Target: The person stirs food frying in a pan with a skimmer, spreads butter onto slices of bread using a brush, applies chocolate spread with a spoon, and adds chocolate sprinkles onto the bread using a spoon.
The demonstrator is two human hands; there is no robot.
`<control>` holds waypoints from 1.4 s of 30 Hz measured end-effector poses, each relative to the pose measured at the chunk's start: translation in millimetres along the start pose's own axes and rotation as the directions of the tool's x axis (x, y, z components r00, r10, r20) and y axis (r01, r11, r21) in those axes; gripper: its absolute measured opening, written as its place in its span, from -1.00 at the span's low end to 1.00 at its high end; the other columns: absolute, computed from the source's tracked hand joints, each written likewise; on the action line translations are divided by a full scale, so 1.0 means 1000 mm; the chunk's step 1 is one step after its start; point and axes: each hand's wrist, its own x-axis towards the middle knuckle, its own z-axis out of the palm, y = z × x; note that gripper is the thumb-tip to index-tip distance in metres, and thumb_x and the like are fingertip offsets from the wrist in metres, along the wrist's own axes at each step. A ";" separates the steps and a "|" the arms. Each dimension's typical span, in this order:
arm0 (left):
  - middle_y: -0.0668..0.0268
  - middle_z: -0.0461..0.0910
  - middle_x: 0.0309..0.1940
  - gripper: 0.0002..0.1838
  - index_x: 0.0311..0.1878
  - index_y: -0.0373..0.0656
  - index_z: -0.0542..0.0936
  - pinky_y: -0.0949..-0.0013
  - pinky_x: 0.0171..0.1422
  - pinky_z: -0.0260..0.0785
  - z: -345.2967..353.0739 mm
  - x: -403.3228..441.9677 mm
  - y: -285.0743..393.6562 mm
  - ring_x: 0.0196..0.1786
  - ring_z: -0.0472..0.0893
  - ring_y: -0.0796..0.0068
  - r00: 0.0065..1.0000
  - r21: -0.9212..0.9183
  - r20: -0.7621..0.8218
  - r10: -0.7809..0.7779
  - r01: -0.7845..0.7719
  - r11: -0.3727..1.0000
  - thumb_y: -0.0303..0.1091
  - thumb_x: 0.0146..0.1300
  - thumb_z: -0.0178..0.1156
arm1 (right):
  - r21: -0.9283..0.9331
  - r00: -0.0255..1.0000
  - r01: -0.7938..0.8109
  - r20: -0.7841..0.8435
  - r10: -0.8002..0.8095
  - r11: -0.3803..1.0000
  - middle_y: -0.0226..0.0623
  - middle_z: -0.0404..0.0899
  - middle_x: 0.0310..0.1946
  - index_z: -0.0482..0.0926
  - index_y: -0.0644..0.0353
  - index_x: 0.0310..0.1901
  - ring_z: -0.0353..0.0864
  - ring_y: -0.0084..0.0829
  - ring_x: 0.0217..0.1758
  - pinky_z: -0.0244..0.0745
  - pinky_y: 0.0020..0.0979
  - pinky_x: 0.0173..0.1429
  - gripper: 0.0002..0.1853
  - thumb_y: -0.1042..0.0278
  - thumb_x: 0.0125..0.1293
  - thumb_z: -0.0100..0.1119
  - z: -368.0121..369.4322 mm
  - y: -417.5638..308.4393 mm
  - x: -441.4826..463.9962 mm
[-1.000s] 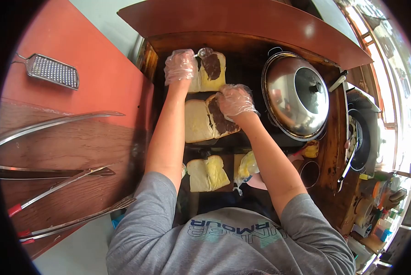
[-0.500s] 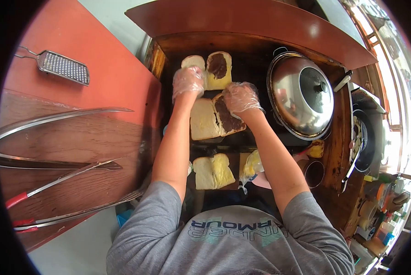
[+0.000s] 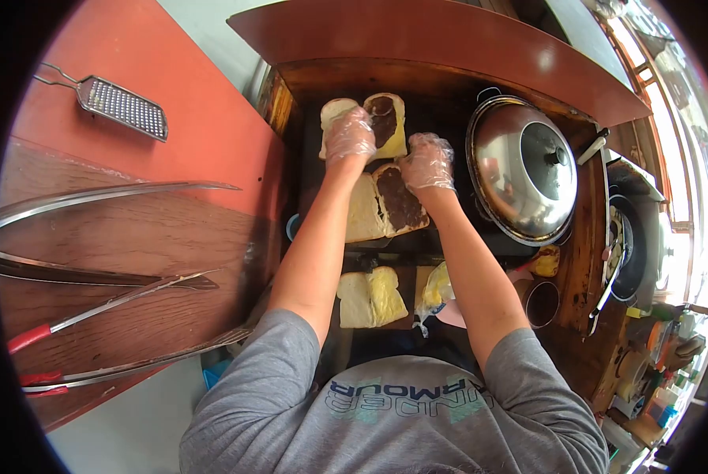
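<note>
Two pairs of joined bread slices lie on the dark griddle. My left hand point(image 3: 349, 136), in a clear plastic glove, is closed over the far pair, covering part of its plain slice point(image 3: 332, 111). Beside it is a slice with dark brown spread point(image 3: 384, 118). My right hand point(image 3: 430, 163), gloved too, is closed at the top right corner of the nearer spread-covered slice point(image 3: 403, 204). That slice adjoins a plain one point(image 3: 363, 212). The fingertips of both hands are hidden, so what they grip does not show.
A domed metal lid point(image 3: 520, 178) stands right of my hands. Closer to my body lie more bread slices point(image 3: 371, 298) with yellow spread and a plastic bag point(image 3: 435, 288). On the left counter rest a grater point(image 3: 122, 105) and red-handled tongs point(image 3: 113, 309).
My left hand has moved right across the far bread toward the spread-covered slice. My right hand has shifted slightly away from my body, uncovering more brown spread. The view has shifted a little.
</note>
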 end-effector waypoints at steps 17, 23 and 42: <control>-0.02 0.72 0.01 -0.80 -0.05 -0.14 0.67 -0.02 0.21 0.55 -0.005 -0.022 0.007 0.15 0.67 -0.12 0.998 0.037 0.031 -0.057 0.056 0.998 -0.38 0.36 0.13 | -0.102 0.983 0.062 0.178 -0.043 0.993 -0.13 0.77 -0.31 0.81 0.09 -0.35 0.78 -0.08 -0.17 0.62 -0.15 -0.02 -0.78 0.20 0.23 0.23 0.022 0.009 0.011; -0.13 0.70 -0.06 -0.80 -0.05 -0.19 0.66 -0.05 0.18 0.53 -0.008 -0.073 -0.013 0.09 0.67 -0.22 0.990 -0.016 0.115 0.087 -0.086 0.996 -0.37 0.41 0.11 | -0.094 0.981 0.102 0.173 -0.085 0.990 -0.10 0.77 -0.27 0.80 0.14 -0.34 0.78 -0.07 -0.16 0.64 -0.15 -0.02 -0.75 0.19 0.24 0.23 0.035 0.017 0.017; -0.08 0.71 -0.16 -0.88 -0.16 -0.23 0.66 0.02 0.09 0.52 -0.016 -0.071 -0.029 0.00 0.68 -0.18 0.994 -0.108 -0.063 0.093 -0.100 0.989 -0.40 0.33 0.22 | 0.317 0.966 -0.205 0.218 0.140 0.926 -0.08 0.78 -0.16 0.79 0.15 -0.23 0.76 -0.02 -0.06 0.65 -0.12 0.08 -0.80 0.28 0.30 0.20 0.010 0.006 0.005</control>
